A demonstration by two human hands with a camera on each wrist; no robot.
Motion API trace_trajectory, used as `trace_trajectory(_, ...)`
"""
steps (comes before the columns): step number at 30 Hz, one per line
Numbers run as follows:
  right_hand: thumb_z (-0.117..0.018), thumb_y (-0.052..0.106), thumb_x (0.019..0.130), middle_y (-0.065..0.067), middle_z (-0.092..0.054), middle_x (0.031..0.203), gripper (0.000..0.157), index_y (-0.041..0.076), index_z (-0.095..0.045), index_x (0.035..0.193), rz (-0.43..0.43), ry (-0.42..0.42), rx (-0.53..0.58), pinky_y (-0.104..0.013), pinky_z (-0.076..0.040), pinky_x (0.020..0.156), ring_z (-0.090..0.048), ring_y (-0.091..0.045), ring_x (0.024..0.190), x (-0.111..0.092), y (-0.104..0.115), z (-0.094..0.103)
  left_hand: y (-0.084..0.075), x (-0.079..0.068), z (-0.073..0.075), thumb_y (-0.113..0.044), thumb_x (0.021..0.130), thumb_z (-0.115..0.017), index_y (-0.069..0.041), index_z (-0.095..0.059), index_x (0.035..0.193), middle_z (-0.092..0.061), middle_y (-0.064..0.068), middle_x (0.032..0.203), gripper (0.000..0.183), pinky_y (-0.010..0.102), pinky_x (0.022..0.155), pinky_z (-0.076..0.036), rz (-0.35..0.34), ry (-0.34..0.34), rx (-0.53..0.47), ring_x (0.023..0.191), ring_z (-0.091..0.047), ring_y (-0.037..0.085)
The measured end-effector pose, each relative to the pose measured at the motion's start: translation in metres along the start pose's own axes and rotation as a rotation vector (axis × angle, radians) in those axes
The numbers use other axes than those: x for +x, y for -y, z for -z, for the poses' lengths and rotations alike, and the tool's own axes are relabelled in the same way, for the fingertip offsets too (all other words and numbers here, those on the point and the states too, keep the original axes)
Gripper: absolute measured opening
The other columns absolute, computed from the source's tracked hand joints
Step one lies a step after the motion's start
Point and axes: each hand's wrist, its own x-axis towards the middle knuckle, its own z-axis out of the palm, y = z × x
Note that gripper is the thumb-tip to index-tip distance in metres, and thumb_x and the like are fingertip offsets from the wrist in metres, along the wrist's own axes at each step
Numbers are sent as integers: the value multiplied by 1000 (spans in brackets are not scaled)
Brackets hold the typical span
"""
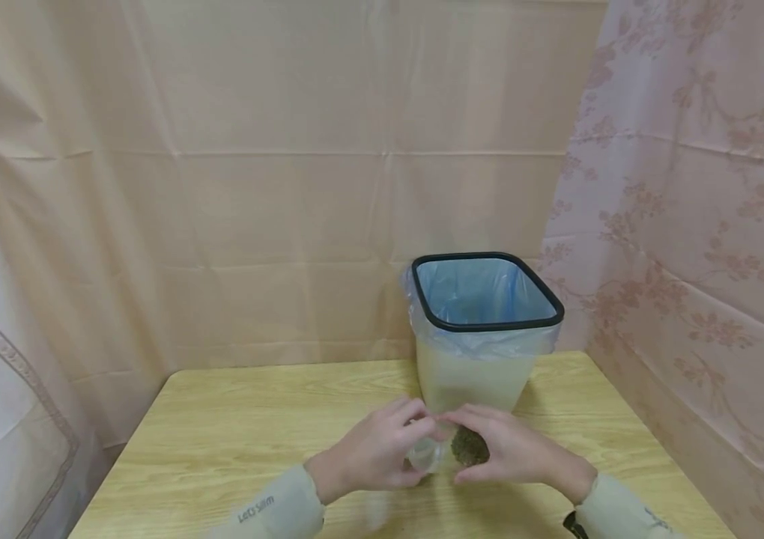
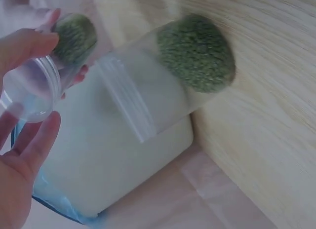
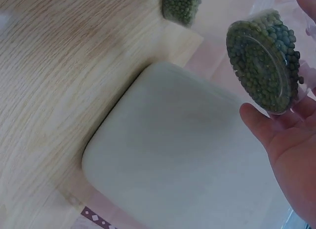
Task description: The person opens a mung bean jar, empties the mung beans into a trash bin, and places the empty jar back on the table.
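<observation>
Between my hands a clear plastic jar with green mung beans (image 3: 261, 61) is held tilted on its side, the beans gathered at its base. My left hand (image 1: 385, 445) grips the clear round mouth end (image 2: 34, 93), thumb on one side and fingers on the other. Whether a lid sits there I cannot tell. My right hand (image 1: 510, 449) holds the bean-filled base, its thumb and fingers curled around it. A second clear jar of mung beans (image 2: 197, 54) stands on the table close by; the right wrist view shows only its lower part (image 3: 181, 7).
Behind the hands stands a pale waste bin (image 1: 476, 370) with a black rim (image 1: 490, 327) and a bluish plastic liner (image 1: 483, 292). The wood-grain table (image 1: 254, 412) reaches back to a beige curtain (image 1: 274, 187). A pink floral curtain (image 1: 712, 262) hangs along the right side.
</observation>
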Motion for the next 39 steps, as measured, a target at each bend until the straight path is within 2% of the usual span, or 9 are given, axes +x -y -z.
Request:
trace_trajectory(5, -75, 59, 84, 5, -64, 125, 72, 19, -57, 141, -10, -4, -32, -33, -54, 89, -62, -11, 110, 3, 5, 0, 4, -2, 3, -17, 69, -87, -17, -62, 110, -57, -2, 108, 48, 15, 85, -48, -16, 10, -17, 98, -56, 12)
trace_trajectory(13, -75, 59, 83, 5, -64, 121, 75, 8, -60, 137, 32, -97, -109, -36, -55, 86, -63, -14, 106, 11, 6, 3, 16, 0, 9, -18, 63, -92, -18, -63, 107, -54, -3, 102, 52, 14, 78, -49, -9, -13, 2, 92, -56, 10)
trace_trajectory(23, -74, 61, 83, 4, -64, 123, 77, 9, -60, 139, -1, -102, -122, -36, -55, 88, -61, -12, 108, 13, 6, 2, 20, -1, 11, -14, 61, -92, -16, -67, 107, -55, -3, 101, 52, 15, 79, -48, 6, -17, -50, 92, -55, 10)
trace_trajectory(32, -74, 60, 83, 2, -64, 122, 77, 10, -60, 139, 9, -111, -92, -35, -56, 86, -63, -13, 107, 10, 5, 0, 18, -1, 6, -13, 58, -92, -18, -67, 105, -56, -4, 99, 53, 17, 80, -50, 5, -83, -74, 91, -57, 10)
trace_trajectory(39, -73, 61, 84, 0, -64, 123, 76, 12, -58, 141, -7, -98, -87, -37, -55, 87, -61, -13, 109, 9, 3, -2, 16, -1, 4, -12, 59, -92, -17, -67, 105, -55, -4, 98, 52, 16, 78, -48, 35, -61, -72, 88, -56, 9)
